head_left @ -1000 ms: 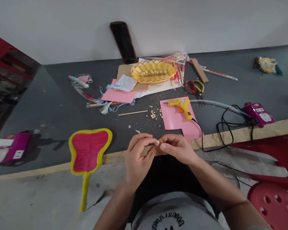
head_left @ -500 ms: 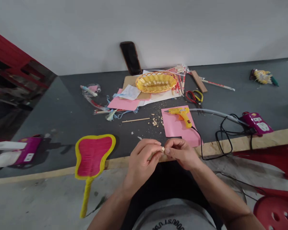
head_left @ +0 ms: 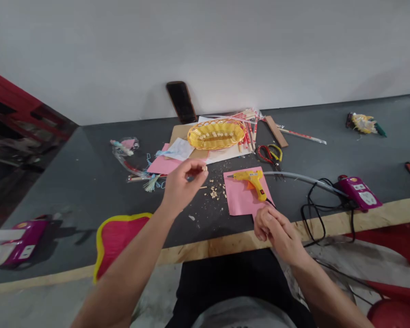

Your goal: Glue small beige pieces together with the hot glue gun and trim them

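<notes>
My left hand is raised over the table, thumb and forefinger pinching a small pale wooden piece. Just beyond it lies a yellow woven basket with several similar small pieces inside. Beneath and right of this hand, pale wooden bits are scattered, and a thin stick shows partly behind the fingers. My right hand is closed, fingers curled, over the table's front edge; whatever it holds, if anything, is hidden. Close above it, a yellow hot glue gun lies on pink paper.
Red-and-yellow handled pliers and a wooden block lie at the back. A phone leans on the wall. Purple power sockets with black cable stand right. A pink-and-yellow fan-shaped object overlaps the front edge at left.
My hands were together at the table edge around the small piece. The left has carried it forward and left towards the basket; the right has moved right and curled. The view has tilted up.
</notes>
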A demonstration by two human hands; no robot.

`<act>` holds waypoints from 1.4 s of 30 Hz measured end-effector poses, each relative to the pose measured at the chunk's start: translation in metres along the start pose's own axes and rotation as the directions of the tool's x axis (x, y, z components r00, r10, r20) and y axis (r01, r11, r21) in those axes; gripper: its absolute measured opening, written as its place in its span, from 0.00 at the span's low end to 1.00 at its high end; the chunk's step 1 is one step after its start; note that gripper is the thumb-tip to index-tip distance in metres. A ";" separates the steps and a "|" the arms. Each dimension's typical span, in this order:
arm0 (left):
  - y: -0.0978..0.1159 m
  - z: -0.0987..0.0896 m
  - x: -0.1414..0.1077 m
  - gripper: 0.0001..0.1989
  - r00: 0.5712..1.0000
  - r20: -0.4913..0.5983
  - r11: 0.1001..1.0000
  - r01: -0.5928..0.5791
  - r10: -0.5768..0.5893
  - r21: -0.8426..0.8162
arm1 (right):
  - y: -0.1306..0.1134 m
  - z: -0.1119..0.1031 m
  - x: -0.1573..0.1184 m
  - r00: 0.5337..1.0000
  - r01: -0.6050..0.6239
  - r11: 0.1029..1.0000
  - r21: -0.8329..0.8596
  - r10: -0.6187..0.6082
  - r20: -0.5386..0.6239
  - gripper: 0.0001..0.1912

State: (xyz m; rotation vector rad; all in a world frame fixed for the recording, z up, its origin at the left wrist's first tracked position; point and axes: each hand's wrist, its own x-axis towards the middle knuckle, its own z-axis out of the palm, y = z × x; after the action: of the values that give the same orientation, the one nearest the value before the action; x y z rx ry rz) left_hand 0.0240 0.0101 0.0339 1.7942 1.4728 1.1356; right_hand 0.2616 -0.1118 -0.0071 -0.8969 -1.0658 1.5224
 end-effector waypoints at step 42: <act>-0.083 0.037 0.201 0.16 0.924 0.382 0.669 -0.277 -0.012 0.690 | -0.001 -0.021 0.049 0.993 -0.091 0.955 -0.283 0.068 -0.092 0.18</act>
State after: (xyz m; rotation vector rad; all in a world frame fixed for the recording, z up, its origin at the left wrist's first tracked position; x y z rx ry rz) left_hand 0.0231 0.2280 -0.0007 2.5158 1.7112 0.1794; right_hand 0.2715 -0.0604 -0.0139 -1.2046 -1.2229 1.4042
